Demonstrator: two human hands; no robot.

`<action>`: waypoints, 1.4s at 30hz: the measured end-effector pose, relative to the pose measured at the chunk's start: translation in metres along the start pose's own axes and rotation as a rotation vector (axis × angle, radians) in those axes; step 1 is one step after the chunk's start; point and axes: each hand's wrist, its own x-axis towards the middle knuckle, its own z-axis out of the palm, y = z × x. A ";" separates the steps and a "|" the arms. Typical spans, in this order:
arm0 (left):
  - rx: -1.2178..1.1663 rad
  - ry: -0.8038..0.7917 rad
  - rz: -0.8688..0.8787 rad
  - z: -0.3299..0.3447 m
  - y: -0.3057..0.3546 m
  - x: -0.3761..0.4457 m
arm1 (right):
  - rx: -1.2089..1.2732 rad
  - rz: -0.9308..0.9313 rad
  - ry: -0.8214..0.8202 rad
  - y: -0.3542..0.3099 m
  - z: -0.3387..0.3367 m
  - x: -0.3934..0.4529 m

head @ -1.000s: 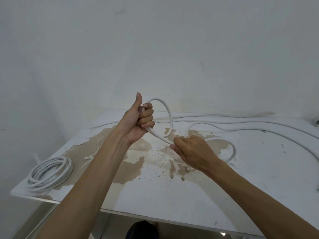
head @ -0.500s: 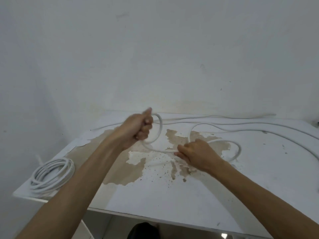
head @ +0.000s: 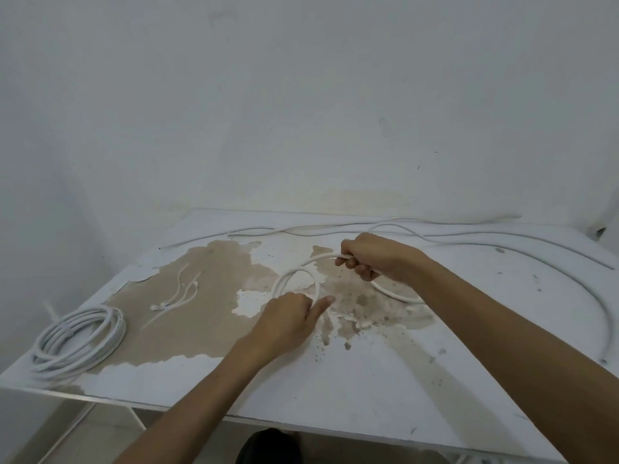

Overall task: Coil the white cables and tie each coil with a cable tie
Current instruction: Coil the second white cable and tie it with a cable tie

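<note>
Nearest, at 9 o'clock on the worn white tabletop (head: 385, 380), lies 1 finished cable coil (head: 78, 339). At the middle, the left hand (head: 289, 321) grips the bottom of a small loop of the white cable (head: 294, 279), its index finger stretched out, the others curled. Loose cable ties (head: 177, 298) lie at 10 o'clock. Farther, at 1 o'clock, the right hand (head: 375, 259) has its fingers (head: 351, 262) curled round the same cable, which trails off along the far edge.

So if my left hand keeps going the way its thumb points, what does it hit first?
Probably the cable lying past the stains, below the right hand; the left hand points right, but depth is unclear.
</note>
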 end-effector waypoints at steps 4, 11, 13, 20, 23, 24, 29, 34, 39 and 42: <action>-0.461 0.161 -0.106 0.005 -0.011 0.016 | 0.137 -0.117 -0.029 -0.002 0.019 -0.011; -1.038 0.151 -0.265 0.002 -0.012 0.021 | -0.045 -0.366 -0.044 0.011 0.047 -0.017; -1.103 0.174 -0.317 -0.001 -0.011 0.025 | -0.151 -0.461 0.049 0.019 0.062 -0.010; -1.320 0.233 -0.498 -0.014 -0.027 0.033 | -0.307 -0.584 0.178 0.037 0.117 0.000; -1.524 0.175 -0.492 -0.015 -0.031 0.032 | -0.357 -0.618 0.261 0.042 0.126 -0.001; -1.608 0.165 -0.497 -0.015 -0.033 0.032 | -0.378 -0.634 0.293 0.044 0.130 0.000; -1.851 0.199 -0.609 -0.016 -0.049 0.038 | -0.290 -0.553 0.292 0.044 0.153 0.006; -1.869 0.161 -0.688 -0.018 -0.061 0.035 | -0.394 -0.541 0.238 0.038 0.172 0.016; -1.686 0.153 -0.720 -0.017 -0.061 0.026 | -0.552 -0.558 0.271 0.037 0.182 0.024; -1.473 0.226 -0.707 -0.015 -0.061 0.026 | -0.540 -0.572 0.268 0.038 0.183 0.026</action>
